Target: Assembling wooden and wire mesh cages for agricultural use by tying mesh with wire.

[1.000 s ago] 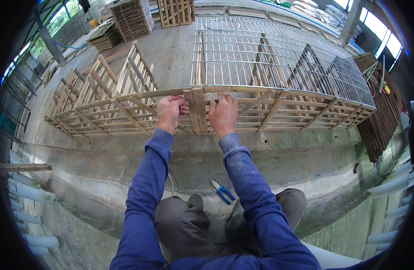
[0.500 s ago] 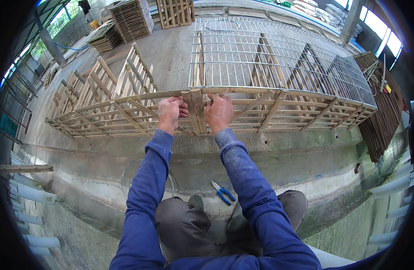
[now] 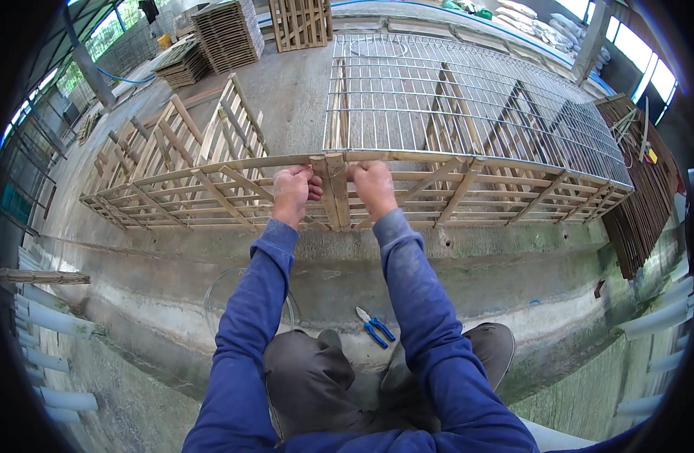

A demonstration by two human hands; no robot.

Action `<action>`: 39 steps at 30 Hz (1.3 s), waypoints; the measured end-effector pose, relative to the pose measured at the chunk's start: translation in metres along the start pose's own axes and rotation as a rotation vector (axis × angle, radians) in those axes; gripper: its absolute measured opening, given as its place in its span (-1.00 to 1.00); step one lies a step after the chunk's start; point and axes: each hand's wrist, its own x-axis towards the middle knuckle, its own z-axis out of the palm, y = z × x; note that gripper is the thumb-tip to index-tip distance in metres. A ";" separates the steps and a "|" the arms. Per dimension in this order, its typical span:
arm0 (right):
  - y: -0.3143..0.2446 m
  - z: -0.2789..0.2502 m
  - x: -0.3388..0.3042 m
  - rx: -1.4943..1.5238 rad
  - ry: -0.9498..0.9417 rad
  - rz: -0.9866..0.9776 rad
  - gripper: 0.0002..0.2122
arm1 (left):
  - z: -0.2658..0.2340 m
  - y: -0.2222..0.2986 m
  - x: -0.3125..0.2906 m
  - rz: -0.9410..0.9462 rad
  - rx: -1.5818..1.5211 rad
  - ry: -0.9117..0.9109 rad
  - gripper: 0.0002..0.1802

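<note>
Two upright bamboo posts (image 3: 331, 192) stand side by side where two slatted bamboo frames meet. My left hand (image 3: 295, 189) is closed just left of the posts, its fingers curled in a pinch by the top rail. On the other side, my right hand (image 3: 372, 186) is closed too, knuckles up, its fingertips hidden close against the right post. A thin strand seems to cross the posts between my hands; whatever my fingers hold is too fine to make out. A metal wire mesh panel (image 3: 407, 102) lies over the right frame (image 3: 467, 185). The left frame (image 3: 181, 198) shows bare slats.
Pliers with blue handles (image 3: 377, 330) lie on the concrete between my knees. A loose coil of wire (image 3: 209, 298) rests by my left forearm. Stacked slatted panels (image 3: 226, 34) stand far left, rusty-brown corrugated sheets (image 3: 641, 196) lean right, and pale pipes (image 3: 56, 321) line both sides.
My right hand has turned slightly and shifted a little right, with its fingertips now tucked closer behind the post. The left hand stays pinched in place; the whole view has shifted slightly.
</note>
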 end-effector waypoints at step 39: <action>-0.020 -0.002 -0.058 0.477 -0.127 0.150 -0.77 | -0.018 0.014 0.010 -0.035 0.168 -0.136 -0.81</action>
